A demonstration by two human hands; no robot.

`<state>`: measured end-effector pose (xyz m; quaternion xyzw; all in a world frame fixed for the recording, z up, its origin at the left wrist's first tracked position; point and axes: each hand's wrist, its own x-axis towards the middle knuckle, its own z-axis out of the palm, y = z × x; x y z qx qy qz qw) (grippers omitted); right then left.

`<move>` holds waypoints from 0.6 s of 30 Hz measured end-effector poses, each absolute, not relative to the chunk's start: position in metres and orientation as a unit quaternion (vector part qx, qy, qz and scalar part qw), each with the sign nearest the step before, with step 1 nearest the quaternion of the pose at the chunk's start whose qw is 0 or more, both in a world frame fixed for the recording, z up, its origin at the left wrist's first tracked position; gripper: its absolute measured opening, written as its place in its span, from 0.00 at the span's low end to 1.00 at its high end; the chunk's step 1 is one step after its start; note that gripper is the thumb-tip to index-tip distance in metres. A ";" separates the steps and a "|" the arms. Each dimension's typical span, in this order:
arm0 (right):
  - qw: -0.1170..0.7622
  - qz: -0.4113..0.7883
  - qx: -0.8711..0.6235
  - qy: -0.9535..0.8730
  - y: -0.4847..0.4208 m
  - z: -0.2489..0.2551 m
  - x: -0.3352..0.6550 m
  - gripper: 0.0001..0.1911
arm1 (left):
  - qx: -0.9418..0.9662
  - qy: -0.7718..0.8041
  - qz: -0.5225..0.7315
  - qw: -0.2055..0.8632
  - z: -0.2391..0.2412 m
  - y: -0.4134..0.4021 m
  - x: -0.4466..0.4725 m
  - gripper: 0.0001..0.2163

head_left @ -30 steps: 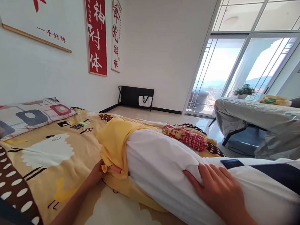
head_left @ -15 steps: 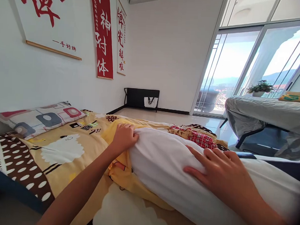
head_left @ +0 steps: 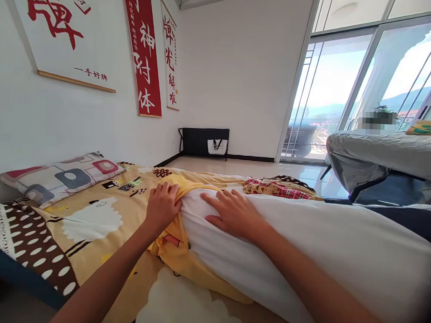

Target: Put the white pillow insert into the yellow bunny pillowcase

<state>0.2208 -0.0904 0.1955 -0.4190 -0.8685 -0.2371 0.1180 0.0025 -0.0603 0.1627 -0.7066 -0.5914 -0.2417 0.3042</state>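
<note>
A long, stuffed white pillow [head_left: 305,237] stretches across the bed from the middle to the lower right. Around its left end is a yellow fabric cover [head_left: 177,262], bunched up, which looks like a pillowcase. My left hand [head_left: 162,204] has its fingers curled over the edge of this cover, gripping it at the pillow's end. Close by on the right, my right hand [head_left: 234,212] lies on top of the white pillow with its fingers stretched out and spread. Part of the cover is hidden beneath the pillow.
A patterned pillow [head_left: 74,176] lies at the left on the sheep-print bedding [head_left: 91,222]. Red plaid cloth [head_left: 278,189] lies beyond the white pillow. A table with a grey cover [head_left: 380,149] stands right. A black folded frame [head_left: 198,141] leans on the far wall.
My right hand has slid left along the white pillow, close to my left hand. My left hand has shifted slightly left and down, still holding the yellow cover.
</note>
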 end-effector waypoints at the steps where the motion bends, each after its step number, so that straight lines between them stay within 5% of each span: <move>1: 0.121 -0.234 -0.417 -0.870 -0.091 0.195 0.223 0.28 | -0.706 -0.594 -0.231 0.307 0.158 -0.062 0.003 0.17; 8: 0.112 -0.230 -0.390 -0.884 -0.094 0.195 0.226 0.26 | -0.671 -0.616 -0.219 0.348 0.178 -0.058 0.027 0.16; 18: 0.129 -0.228 -0.363 -0.894 -0.089 0.165 0.221 0.18 | -0.800 -0.451 -0.249 0.308 0.206 -0.066 0.115 0.13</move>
